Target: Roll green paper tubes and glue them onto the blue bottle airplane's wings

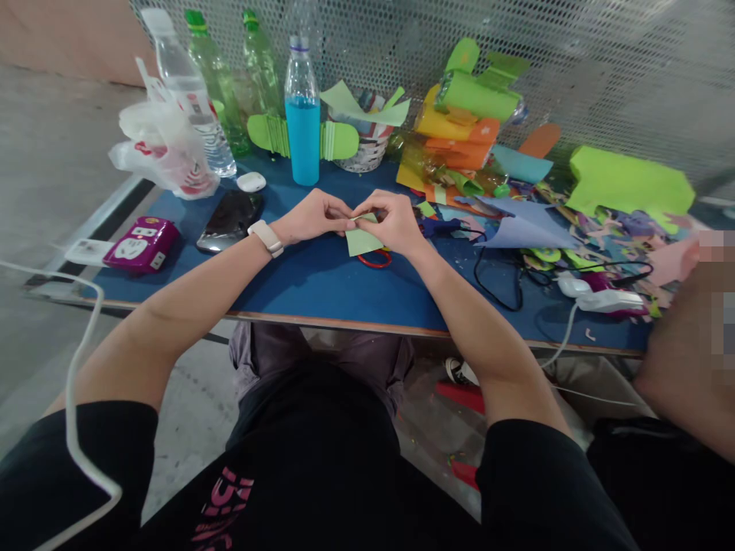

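Note:
Both hands meet over the middle of the blue table, pinching a small piece of light green paper point(364, 241). My left hand point(318, 214) has its fingertips on the paper's upper left edge. Thumb and fingers of my right hand point(391, 220) close on its top edge, and the paper hangs below them. Under the paper, a red loop point(376, 260), which looks like a scissor handle, lies on the table; the rest of it is hidden. A dark blue tool with a cord point(439, 227) rests just right of my right hand.
A bottle of blue liquid point(303, 130), green bottles point(213, 76) and a basket point(364, 149) line the back. At left lie a phone point(230, 220) and a purple power socket point(143, 245). Paper scraps point(609, 229) cover the right side, near another person's arm point(689, 360).

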### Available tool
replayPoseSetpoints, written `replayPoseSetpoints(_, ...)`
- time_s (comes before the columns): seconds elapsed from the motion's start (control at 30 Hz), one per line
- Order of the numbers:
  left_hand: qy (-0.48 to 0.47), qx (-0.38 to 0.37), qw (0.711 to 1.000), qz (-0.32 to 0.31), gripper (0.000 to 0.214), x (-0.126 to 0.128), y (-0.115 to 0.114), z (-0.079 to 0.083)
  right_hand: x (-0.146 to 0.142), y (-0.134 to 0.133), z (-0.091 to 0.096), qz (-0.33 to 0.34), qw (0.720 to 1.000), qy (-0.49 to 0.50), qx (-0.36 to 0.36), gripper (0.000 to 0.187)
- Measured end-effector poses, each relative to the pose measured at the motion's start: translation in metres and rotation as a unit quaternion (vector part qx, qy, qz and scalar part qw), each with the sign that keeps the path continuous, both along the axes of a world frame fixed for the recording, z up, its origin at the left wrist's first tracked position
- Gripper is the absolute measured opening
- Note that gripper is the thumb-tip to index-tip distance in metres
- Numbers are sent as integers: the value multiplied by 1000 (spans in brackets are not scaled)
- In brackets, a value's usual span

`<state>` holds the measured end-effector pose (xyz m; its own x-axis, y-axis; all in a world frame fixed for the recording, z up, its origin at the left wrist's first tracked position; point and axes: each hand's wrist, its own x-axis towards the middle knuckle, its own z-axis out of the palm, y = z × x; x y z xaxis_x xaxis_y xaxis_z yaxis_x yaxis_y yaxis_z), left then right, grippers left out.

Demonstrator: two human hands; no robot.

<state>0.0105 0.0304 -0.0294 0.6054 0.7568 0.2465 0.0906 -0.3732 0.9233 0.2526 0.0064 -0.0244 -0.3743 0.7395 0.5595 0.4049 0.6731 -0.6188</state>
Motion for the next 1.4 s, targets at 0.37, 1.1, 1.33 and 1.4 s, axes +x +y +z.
replayPoseSetpoints(0.37,21,70,997,19,68,3,-3,3,-1,-2,2,14,998,-18,67,11)
replayPoseSetpoints(1.1,23,101,993,63,57,8,-11,4,-1,-1,-1,29,998,55,-23,19)
replayPoseSetpoints(1.33,18,119,989,89,66,6,-10,7,2,-2,1,26,998,61,-16,49)
replayPoseSetpoints(1.4,21,130,987,95,71,6,-10,8,0,-3,2,2,998,62,-17,56)
